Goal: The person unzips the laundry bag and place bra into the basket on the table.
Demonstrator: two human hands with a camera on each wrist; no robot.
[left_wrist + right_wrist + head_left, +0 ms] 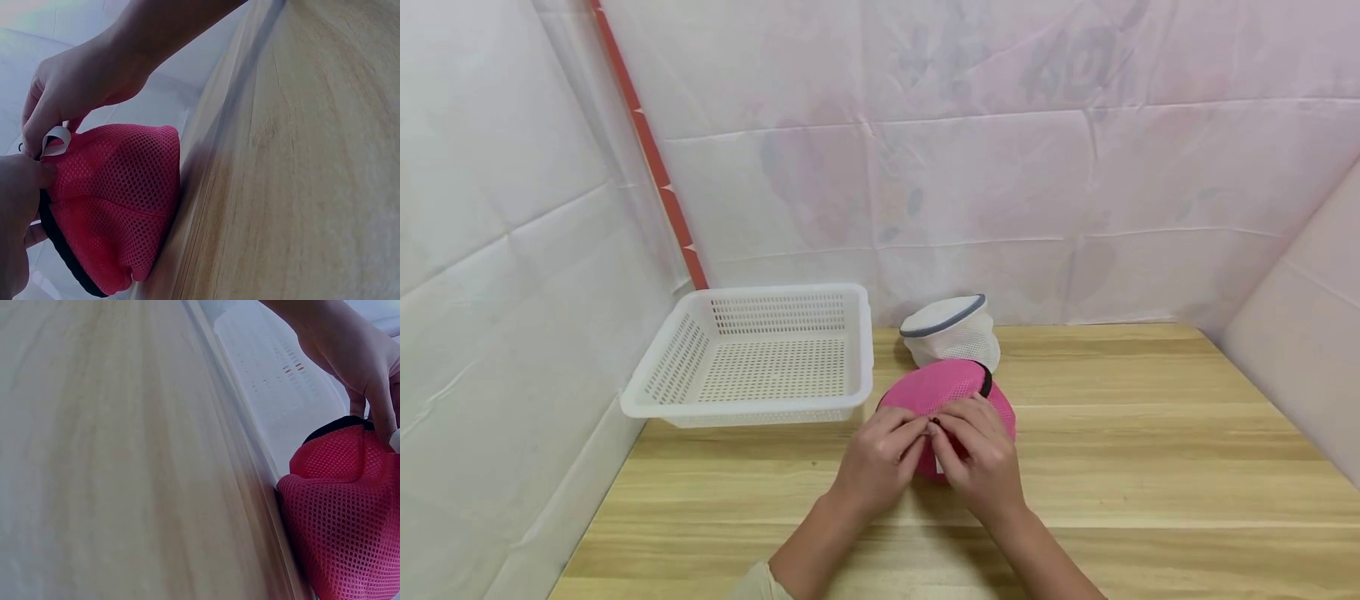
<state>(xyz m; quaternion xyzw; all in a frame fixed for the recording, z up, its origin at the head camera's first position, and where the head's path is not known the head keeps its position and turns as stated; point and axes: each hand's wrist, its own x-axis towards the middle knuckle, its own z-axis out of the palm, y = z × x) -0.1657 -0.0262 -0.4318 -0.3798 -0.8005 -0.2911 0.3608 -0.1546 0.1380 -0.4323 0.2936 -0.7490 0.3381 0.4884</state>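
Observation:
A pink mesh laundry bag [936, 385] with black trim stands on the wooden table, close to the person. At its near edge the left hand [880, 457] pinches the rim with thumb and fingers. Right beside it, the right hand [979, 454] pinches the same edge, and the fingertips of both hands nearly meet. A small dark piece, perhaps a zipper pull [935, 422], shows between them. In the left wrist view a white fabric loop [57, 141] sticks out by the fingertips. The fingers partly cover the rim there.
Behind the pink bag a white mesh bag [958, 340] with grey-blue trim leans on the table. A white plastic basket [752, 408] with slotted walls stands to the left. Sheeted walls [970, 183] enclose the wooden table [1150, 467] at the back and sides.

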